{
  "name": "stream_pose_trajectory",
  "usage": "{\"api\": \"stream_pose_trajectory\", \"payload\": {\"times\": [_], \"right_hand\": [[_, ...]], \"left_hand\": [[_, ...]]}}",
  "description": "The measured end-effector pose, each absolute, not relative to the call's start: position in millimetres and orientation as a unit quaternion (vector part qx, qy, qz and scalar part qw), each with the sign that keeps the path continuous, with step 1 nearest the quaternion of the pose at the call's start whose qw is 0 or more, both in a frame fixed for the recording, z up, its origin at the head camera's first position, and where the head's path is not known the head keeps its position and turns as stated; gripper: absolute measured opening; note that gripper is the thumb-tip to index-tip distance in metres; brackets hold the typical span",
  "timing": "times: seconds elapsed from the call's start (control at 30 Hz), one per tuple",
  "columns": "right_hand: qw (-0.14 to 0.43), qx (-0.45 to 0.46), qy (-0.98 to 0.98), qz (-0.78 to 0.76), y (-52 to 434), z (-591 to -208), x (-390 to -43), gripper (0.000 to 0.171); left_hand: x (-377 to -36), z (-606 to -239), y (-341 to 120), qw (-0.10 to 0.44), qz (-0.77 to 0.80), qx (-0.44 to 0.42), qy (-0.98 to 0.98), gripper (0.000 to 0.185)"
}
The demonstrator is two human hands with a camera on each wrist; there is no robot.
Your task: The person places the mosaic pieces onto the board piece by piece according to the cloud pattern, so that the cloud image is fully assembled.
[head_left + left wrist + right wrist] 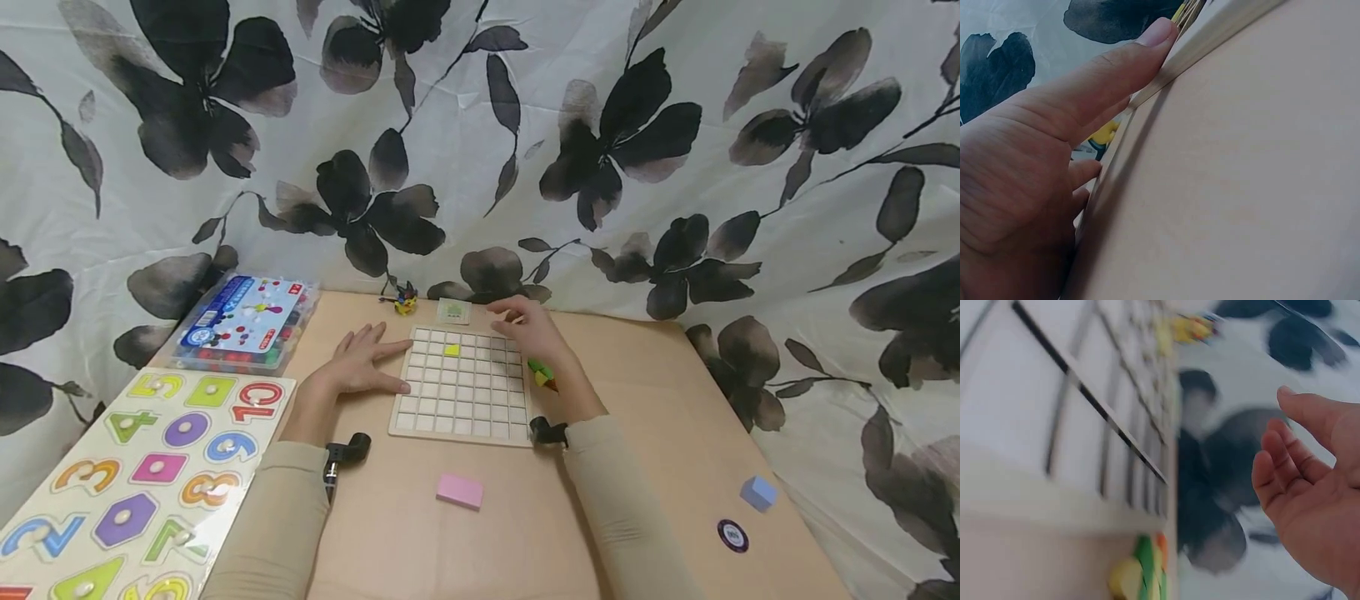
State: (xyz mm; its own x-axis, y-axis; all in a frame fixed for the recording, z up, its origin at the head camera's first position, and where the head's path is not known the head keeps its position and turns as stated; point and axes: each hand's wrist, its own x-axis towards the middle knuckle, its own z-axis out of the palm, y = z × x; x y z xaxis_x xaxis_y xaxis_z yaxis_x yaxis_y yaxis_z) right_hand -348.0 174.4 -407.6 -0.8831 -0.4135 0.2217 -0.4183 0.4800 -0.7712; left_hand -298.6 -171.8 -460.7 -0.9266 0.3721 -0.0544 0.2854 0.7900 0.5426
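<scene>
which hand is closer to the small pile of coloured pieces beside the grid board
Right. The right hand hovers over the grid board's far right corner, just beyond the coloured pieces; the left hand rests against the board's opposite edge.

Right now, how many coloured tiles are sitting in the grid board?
1: a yellow tile in the wooden grid board, second row, toward the left. The right hand covers the far right corner, so others may be hidden.

It looks like a home play corner or a makeshift recording booth: a flowered sheet point(480, 125) hangs as a backdrop behind a small table point(660, 417) spread with children's toys, among them a number puzzle point(135, 475), a grid board point(465, 383) and a toy box point(243, 323).
</scene>
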Motion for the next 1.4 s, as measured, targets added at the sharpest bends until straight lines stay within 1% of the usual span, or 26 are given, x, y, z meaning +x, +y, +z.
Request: {"api": "stream_pose_trajectory", "payload": {"times": [0.13, 0.2, 0.37, 0.53, 0.73, 0.87, 1.0, 1.1, 1.17, 1.3, 1.4], "right_hand": [[0.058, 0.193, -0.851, 0.486, 208, -407, -344, 0.031], [0.067, 0.173, -0.856, 0.482, 221, -411, -344, 0.032], [0.054, 0.138, -0.883, 0.446, 237, -428, -350, 0.033], [0.026, 0.136, -0.906, 0.401, 239, -453, -360, 0.035], [0.047, 0.170, -0.925, 0.338, 234, -466, -363, 0.028], [0.047, 0.167, -0.928, 0.330, 233, -466, -364, 0.024], [0.040, 0.146, -0.919, 0.364, 234, -466, -363, 0.017], [0.049, 0.134, -0.909, 0.390, 234, -466, -363, 0.012], [0.066, 0.132, -0.900, 0.409, 234, -462, -362, 0.011], [0.100, 0.126, -0.868, 0.470, 233, -448, -357, 0.017], [0.105, 0.123, -0.824, 0.543, 228, -434, -353, 0.023]], "left_hand": [[-298, -460, -172, 0.079, 0.273, 0.175, 0.943, 0.094], [-298, -459, -172, 0.081, 0.273, 0.173, 0.943, 0.094], [-298, -459, -171, 0.086, 0.274, 0.170, 0.943, 0.094], [-298, -459, -170, 0.085, 0.273, 0.171, 0.943, 0.094], [-298, -460, -171, 0.083, 0.273, 0.170, 0.943, 0.093], [-298, -460, -171, 0.081, 0.271, 0.171, 0.944, 0.093], [-298, -460, -171, 0.079, 0.271, 0.174, 0.943, 0.093], [-299, -460, -172, 0.079, 0.268, 0.176, 0.944, 0.094], [-299, -461, -173, 0.079, 0.267, 0.176, 0.944, 0.094], [-299, -462, -172, 0.081, 0.268, 0.175, 0.944, 0.095], [-299, -462, -171, 0.079, 0.266, 0.178, 0.944, 0.094]]}}
